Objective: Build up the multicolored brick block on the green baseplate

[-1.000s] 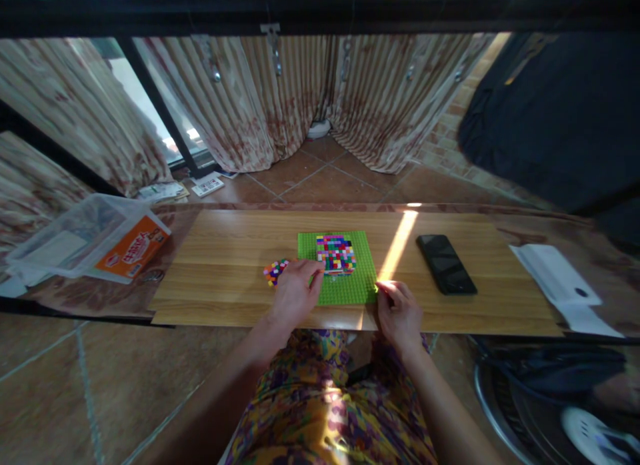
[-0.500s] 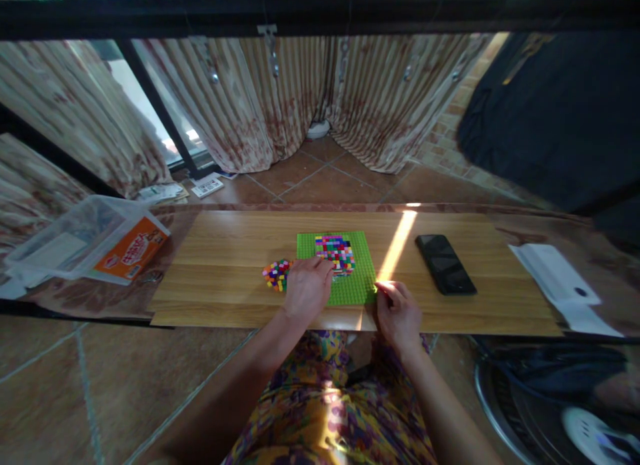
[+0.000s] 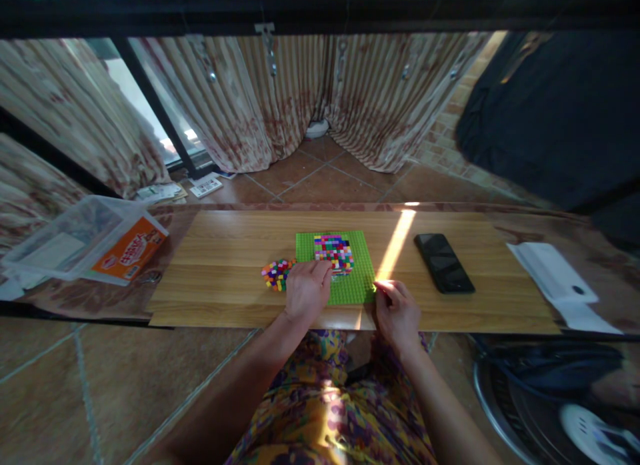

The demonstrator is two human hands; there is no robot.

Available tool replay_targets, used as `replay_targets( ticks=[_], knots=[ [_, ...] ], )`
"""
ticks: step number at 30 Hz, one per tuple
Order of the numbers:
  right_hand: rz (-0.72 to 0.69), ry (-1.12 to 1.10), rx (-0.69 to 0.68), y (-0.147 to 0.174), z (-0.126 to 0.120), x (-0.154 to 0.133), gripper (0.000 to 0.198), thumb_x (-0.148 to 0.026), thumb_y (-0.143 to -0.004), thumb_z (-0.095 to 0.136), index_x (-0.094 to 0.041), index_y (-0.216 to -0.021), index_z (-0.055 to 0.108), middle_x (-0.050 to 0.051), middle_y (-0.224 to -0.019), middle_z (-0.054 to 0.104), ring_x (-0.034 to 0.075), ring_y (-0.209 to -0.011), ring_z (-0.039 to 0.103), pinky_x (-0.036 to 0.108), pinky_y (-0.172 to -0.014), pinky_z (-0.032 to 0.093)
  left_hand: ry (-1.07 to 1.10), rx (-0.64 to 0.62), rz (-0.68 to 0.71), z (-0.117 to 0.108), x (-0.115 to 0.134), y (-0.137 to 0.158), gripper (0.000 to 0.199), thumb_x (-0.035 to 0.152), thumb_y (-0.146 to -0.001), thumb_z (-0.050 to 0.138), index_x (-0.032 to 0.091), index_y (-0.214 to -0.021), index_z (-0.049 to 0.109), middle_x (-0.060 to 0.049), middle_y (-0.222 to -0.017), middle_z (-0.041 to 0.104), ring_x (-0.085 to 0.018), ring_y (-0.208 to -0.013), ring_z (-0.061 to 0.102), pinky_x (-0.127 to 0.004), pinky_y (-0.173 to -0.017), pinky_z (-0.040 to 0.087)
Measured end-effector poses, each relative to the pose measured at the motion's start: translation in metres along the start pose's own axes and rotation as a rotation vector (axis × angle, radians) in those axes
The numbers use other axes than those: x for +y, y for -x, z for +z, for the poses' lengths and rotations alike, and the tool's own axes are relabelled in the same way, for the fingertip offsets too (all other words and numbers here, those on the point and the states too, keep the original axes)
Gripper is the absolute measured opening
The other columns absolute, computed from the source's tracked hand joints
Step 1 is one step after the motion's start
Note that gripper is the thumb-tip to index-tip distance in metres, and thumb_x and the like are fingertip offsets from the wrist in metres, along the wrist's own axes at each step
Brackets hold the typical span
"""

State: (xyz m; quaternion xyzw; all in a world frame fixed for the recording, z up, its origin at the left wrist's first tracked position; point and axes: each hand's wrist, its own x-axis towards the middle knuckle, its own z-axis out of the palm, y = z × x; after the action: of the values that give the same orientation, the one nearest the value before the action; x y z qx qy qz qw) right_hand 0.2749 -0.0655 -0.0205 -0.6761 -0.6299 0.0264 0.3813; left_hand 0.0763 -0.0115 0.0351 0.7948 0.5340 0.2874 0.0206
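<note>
Bare left hand (image 3: 307,288) hides near-left corner of multicoloured plastic-brick block (image 3: 337,249); I cannot tell whether it pinches anything.

Indoor daylight, moderate to dim overall. Window glass (image 3: 143,101) far left is blown out near-white; curtains (image 3: 280,105) look partly backlit. One hard sun streak (image 3: 397,241) crosses the tabletop (image 3: 225,245) right of centre, clipped at its far end. Another hot patch sits on the patterned clothing (image 3: 333,411), near side. Soft sheen along the near tabletop edge; faint reflections on the phone (image 3: 444,263) screen. Dark cloth (image 3: 550,118), far right, is crushed to near-black, little detail. Wide-angle stretch toward left and right edges, corners soft. Coloured blocks (image 3: 334,249) stay saturated, but stud-level detail is mushy.
</note>
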Motion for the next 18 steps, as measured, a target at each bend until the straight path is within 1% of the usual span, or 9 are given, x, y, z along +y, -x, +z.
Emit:
replay_targets(
  ticks=[5, 9, 13, 18],
  knots=[
    [-0.004, -0.015, 0.008, 0.0003, 0.0005, 0.0007, 0.023, -0.026, -0.09, 0.047, -0.018, -0.092, 0.069, 0.006, -0.09, 0.068, 0.018, -0.082, 0.063, 0.03, -0.072, 0.048, -0.006, 0.064, 0.068, 0.0061, -0.0026, 0.0031, 0.018, 0.02, -0.09, 0.051, 0.021, -0.081, 0.066, -0.002, -0.077, 0.068, -0.015, -0.076, 0.06, -0.028, -0.071, 0.04],
    [-0.007, -0.015, 0.006, 0.0008, 0.0011, 0.0011, 0.023, -0.026, -0.09, 0.047, -0.019, -0.092, 0.069, 0.006, -0.09, 0.068, 0.018, -0.083, 0.063, 0.03, -0.072, 0.048, -0.023, 0.093, 0.098, 0.0089, -0.0035, 0.0041, 0.018, 0.02, -0.091, 0.051, 0.02, -0.081, 0.065, -0.003, -0.079, 0.066, -0.015, -0.078, 0.059, -0.028, -0.071, 0.041],
    [0.0, -0.008, 0.006, 0.0011, 0.0014, 0.0015, 0.024, -0.026, -0.09, 0.047, -0.019, -0.092, 0.069, 0.006, -0.09, 0.068, 0.018, -0.083, 0.062, 0.03, -0.073, 0.048, -0.036, 0.072, 0.121, 0.0085, -0.004, 0.0045, 0.017, 0.02, -0.091, 0.05, 0.02, -0.083, 0.065, -0.004, -0.081, 0.066, -0.016, -0.08, 0.058, -0.028, -0.07, 0.042],
    [0.004, -0.009, 0.003, 0.0007, 0.0003, 0.0, 0.024, -0.027, -0.09, 0.047, -0.019, -0.092, 0.069, 0.006, -0.09, 0.068, 0.018, -0.082, 0.063, 0.029, -0.071, 0.048, -0.058, 0.01, 0.102, 0.0061, -0.0026, 0.0051, 0.02, 0.021, -0.093, 0.047, 0.019, -0.083, 0.064, -0.004, -0.08, 0.065, -0.017, -0.078, 0.058, -0.029, -0.069, 0.043]
  ],
)
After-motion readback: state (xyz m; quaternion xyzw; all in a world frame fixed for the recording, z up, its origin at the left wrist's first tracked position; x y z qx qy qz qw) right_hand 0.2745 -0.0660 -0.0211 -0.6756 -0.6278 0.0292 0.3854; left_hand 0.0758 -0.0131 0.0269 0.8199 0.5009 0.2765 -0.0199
